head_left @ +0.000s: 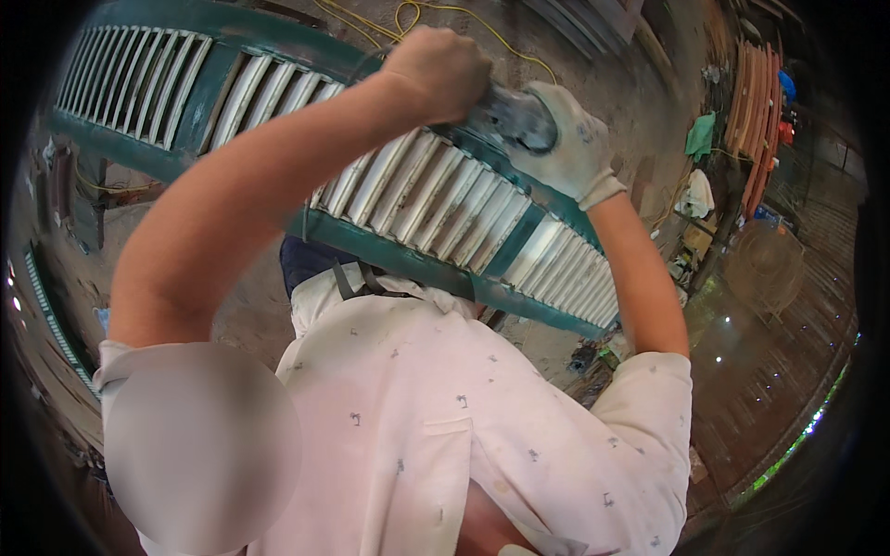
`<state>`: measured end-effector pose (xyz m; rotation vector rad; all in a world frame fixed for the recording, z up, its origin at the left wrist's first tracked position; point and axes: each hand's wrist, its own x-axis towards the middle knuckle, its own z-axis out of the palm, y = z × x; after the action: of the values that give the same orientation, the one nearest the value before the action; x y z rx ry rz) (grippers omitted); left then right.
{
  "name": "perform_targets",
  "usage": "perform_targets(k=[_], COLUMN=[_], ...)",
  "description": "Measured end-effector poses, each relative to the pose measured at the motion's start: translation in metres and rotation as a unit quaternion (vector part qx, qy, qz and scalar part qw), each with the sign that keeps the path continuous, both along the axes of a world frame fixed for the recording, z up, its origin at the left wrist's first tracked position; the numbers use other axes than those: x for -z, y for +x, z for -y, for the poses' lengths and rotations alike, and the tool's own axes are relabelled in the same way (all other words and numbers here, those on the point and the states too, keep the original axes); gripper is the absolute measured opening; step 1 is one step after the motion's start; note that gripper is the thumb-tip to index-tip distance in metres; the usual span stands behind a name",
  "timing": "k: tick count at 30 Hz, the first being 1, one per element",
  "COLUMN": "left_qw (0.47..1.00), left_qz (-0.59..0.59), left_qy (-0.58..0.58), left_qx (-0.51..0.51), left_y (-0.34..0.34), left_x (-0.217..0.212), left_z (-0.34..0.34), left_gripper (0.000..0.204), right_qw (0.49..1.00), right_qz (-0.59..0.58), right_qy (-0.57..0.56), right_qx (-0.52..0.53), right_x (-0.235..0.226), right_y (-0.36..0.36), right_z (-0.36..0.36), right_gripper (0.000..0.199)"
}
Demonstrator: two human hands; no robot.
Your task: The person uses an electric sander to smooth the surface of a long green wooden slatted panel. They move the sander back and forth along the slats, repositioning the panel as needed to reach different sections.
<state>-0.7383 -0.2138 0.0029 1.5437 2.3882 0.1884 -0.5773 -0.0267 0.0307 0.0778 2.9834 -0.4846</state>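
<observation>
A long louvered shutter (pixel 366 244) stretches across in front of me, with a dark green frame and rows of worn whitish slats. Over its far edge, both hands grip a grey-black handheld power tool (pixel 512 119); its working end is hidden, so I cannot tell its exact kind or whether it touches the frame. My left hand (pixel 436 74), bare and slightly blurred, is closed round the tool's left end. On the other end, my right hand (pixel 567 144) wears a whitish glove and wraps over the body.
A yellow cord (pixel 482 20) loops over the floor beyond the shutter. To the right are reddish-brown strips (pixel 751 120), a green cloth (pixel 702 135), a white cloth (pixel 695 195) and a round fan-like object (pixel 765 266). Another green slatted piece (pixel 57 310) lies at the far left.
</observation>
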Motion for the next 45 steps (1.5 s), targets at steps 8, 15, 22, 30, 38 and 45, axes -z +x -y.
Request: perform_targets(k=[8,15,22,30,38,45], left_qw=[0.994,0.989,0.995,0.998,0.99,0.924], left_qz=[0.074,0.102,0.064,-0.018,-0.025,0.329], left_qy=[0.048,0.058,0.007,-0.053,-0.115,-0.009], left_qx=[0.057,0.086,0.07,-0.029,-0.075,-0.194], left_y=[0.12,0.118,0.02,-0.104,-0.205,-0.164], left_x=[0.006,0.009,0.002,-0.001,-0.012,-0.018], left_z=[-0.083,-0.087,-0.017,0.096,0.165,0.242], left_gripper=[0.016,0.019,0.019,0.017,0.031,0.047], right_qw=[0.998,0.996,0.996,0.999,0.997,0.932], right_qz=[0.017,-0.009,-0.044,-0.023,-0.015,-0.311], right_qy=[0.018,0.014,-0.014,-0.001,0.013,-0.092], right_qx=[0.061,0.085,0.073,0.034,-0.074,0.164], right_x=[-0.005,-0.006,0.001,0.007,-0.011,-0.016], right_y=[0.13,0.134,0.042,-0.102,-0.235,-0.144], right_z=[-0.071,-0.06,0.01,0.106,0.144,0.148], right_gripper=[0.076,0.069,0.071,0.073,0.071,0.064])
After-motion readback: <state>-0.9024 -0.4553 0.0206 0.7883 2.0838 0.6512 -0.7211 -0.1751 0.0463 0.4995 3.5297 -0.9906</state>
